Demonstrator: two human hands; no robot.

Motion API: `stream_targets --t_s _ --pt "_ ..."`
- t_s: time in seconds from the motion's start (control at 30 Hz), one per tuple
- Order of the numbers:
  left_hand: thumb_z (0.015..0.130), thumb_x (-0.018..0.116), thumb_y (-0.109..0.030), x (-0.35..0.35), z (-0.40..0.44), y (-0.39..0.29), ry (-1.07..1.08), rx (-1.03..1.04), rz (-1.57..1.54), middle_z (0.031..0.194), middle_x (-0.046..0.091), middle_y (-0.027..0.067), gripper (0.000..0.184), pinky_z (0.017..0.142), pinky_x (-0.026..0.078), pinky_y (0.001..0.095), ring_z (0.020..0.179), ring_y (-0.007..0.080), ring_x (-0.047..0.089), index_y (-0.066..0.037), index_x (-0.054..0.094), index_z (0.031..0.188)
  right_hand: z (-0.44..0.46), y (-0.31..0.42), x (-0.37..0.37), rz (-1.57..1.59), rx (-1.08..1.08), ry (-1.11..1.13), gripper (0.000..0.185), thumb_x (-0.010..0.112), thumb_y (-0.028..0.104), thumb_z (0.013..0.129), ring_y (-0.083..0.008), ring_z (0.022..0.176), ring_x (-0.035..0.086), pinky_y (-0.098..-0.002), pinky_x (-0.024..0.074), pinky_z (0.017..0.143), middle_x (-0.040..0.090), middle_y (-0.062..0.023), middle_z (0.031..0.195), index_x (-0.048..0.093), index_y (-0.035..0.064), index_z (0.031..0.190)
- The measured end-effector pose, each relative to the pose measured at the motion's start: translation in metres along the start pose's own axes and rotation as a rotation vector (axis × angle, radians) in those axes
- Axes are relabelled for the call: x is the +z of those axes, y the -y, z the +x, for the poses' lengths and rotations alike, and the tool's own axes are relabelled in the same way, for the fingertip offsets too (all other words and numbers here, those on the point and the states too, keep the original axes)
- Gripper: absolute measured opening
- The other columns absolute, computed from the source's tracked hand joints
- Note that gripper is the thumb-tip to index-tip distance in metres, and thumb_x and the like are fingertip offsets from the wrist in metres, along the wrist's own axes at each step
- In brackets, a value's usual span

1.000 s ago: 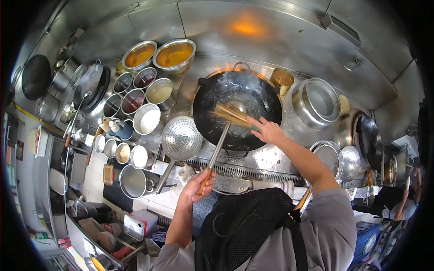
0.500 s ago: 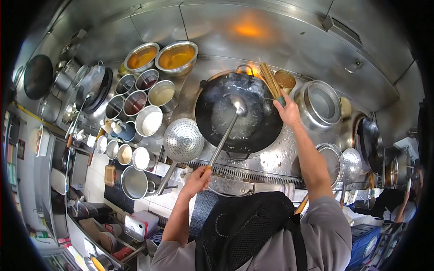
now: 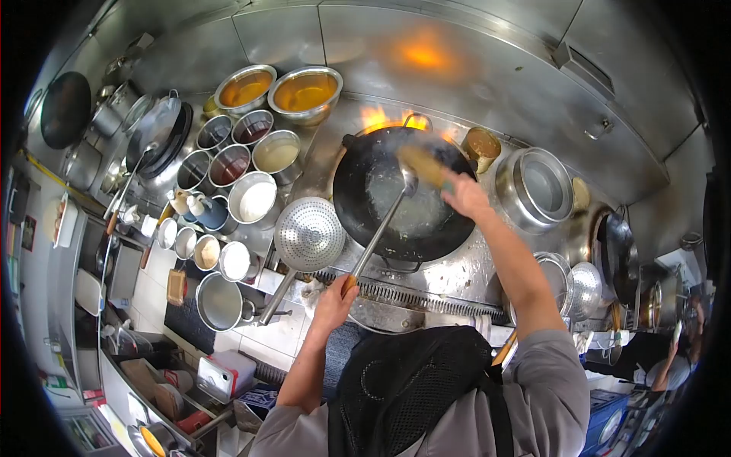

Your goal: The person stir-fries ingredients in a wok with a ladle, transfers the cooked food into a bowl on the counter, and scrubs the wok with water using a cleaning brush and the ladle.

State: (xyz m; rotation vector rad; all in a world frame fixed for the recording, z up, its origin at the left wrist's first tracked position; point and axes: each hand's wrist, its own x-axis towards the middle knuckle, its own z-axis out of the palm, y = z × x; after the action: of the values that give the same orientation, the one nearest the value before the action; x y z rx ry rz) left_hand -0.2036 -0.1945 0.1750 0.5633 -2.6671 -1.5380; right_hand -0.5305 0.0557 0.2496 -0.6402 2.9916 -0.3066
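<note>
A large black wok sits on the stove with cloudy, steaming water in its bottom. My left hand is closed round the wooden end of a long-handled ladle, whose bowl rests over the wok. Above the wok's far right side, my right hand grips a bamboo wok brush. Motion blurs the brush, and its bristles reach across the wok near the ladle's bowl. Left of the wok lies a perforated skimmer, its handle pointing toward me.
Flames rise behind the wok. Steel bowls of orange liquid and several seasoning pots stand to the left. A tin can and nested steel pots are on the right. Another person is at far right.
My right hand has brought the brush left and down from beside the can to over the wok. Flames behind the wok have grown. The ladle stays nearly in place.
</note>
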Motion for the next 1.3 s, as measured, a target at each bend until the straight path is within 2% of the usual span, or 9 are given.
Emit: stream_targets --t_s 0.23,0.3,0.4,0.63,0.77,0.9,0.97,1.13,1.3 --pt "0.096 0.061 -0.03 0.011 0.002 0.023 -0.081 0.126 -0.089 0.093 0.068 0.0163 0.042 0.071 0.053 0.035 0.083 0.0225 0.067 0.0 0.055 0.126 0.005 -0.026 0.016 0.047 0.061 0.106 0.067 0.069 0.035 0.085 -0.0417 0.112 0.06 -0.0491 0.0497 0.096 0.057 -0.0234 0.127 0.042 0.0244 0.145" --pt "0.101 0.053 -0.035 0.004 0.004 0.006 0.307 -0.291 -0.641 0.077 0.059 0.0074 0.037 0.049 0.044 0.0288 0.062 0.017 0.057 -0.004 0.056 0.12 -0.014 -0.011 0.02 0.238 0.156 -0.051 0.068 0.068 0.035 0.086 -0.0433 0.111 0.06 -0.0497 0.0496 0.096 0.056 -0.0241 0.128 0.04 0.0243 0.147" --pt "0.104 0.048 -0.038 0.005 0.001 -0.021 0.338 -0.388 -1.055 0.074 0.046 -0.0007 0.034 0.042 0.032 0.021 0.056 0.007 0.042 -0.008 0.052 0.12 -0.031 0.004 0.037 -0.117 0.018 0.09 0.068 0.069 0.034 0.086 -0.0439 0.106 0.062 -0.049 0.0517 0.091 0.06 -0.0238 0.121 0.039 0.0216 0.146" --pt "0.103 0.049 -0.035 0.011 0.0 -0.034 0.452 -0.48 -1.39 0.078 0.047 0.0005 0.038 0.044 0.034 0.0202 0.057 0.0078 0.042 -0.008 0.05 0.129 -0.024 0.004 0.019 0.089 0.125 -0.204 0.066 0.069 0.033 0.086 -0.0439 0.098 0.064 -0.0505 0.0525 0.085 0.062 -0.0229 0.112 0.041 0.0226 0.145" --pt "0.103 0.049 -0.036 0.004 0.004 -0.03 0.544 -0.435 -1.532 0.078 0.046 0.0007 0.038 0.044 0.034 0.0192 0.057 0.0075 0.041 -0.007 0.052 0.127 -0.023 -0.007 0.018 -0.293 0.042 0.157 0.067 0.068 0.035 0.086 -0.0443 0.101 0.064 -0.0499 0.0522 0.088 0.063 -0.0213 0.116 0.041 0.0218 0.145" --pt "0.103 0.047 -0.037 0.0 0.004 -0.021 0.624 -0.494 -1.717 0.076 0.043 -0.001 0.04 0.044 0.034 0.0195 0.057 0.0076 0.041 -0.006 0.05 0.128 -0.022 -0.011 -0.008 -0.122 0.144 0.096 0.061 0.069 0.034 0.085 -0.0445 0.1 0.064 -0.049 0.0527 0.088 0.065 -0.0233 0.112 0.048 0.0205 0.141" --pt "0.104 0.046 -0.036 0.004 0.005 -0.021 0.628 -0.531 -1.798 0.075 0.042 -0.0012 0.041 0.045 0.035 0.0198 0.057 0.0074 0.04 -0.005 0.049 0.13 -0.034 0.0 -0.001 0.16 0.123 -0.251 0.056 0.069 0.032 0.085 -0.0447 0.1 0.064 -0.0484 0.0527 0.088 0.066 -0.0239 0.108 0.053 0.0194 0.137" --pt "0.104 0.046 -0.037 -0.002 0.004 -0.025 0.658 -0.487 -1.872 0.076 0.042 -0.0012 0.041 0.045 0.034 0.0195 0.057 0.0069 0.039 -0.005 0.049 0.129 -0.032 -0.007 0.005 -0.204 0.067 0.098 0.062 0.07 0.034 0.085 -0.0431 0.104 0.063 -0.0487 0.0512 0.09 0.062 -0.025 0.117 0.048 0.0225 0.142" --pt "0.104 0.045 -0.037 -0.007 0.001 -0.015 0.693 -0.514 -1.827 0.074 0.04 -0.0015 0.042 0.045 0.034 0.02 0.058 0.0069 0.04 -0.005 0.048 0.13 -0.021 -0.011 -0.008 -0.027 0.248 -0.03 0.06 0.069 0.036 0.085 -0.0401 0.109 0.062 -0.0494 0.0509 0.091 0.062 -0.0204 0.122 0.047 0.0237 0.14"
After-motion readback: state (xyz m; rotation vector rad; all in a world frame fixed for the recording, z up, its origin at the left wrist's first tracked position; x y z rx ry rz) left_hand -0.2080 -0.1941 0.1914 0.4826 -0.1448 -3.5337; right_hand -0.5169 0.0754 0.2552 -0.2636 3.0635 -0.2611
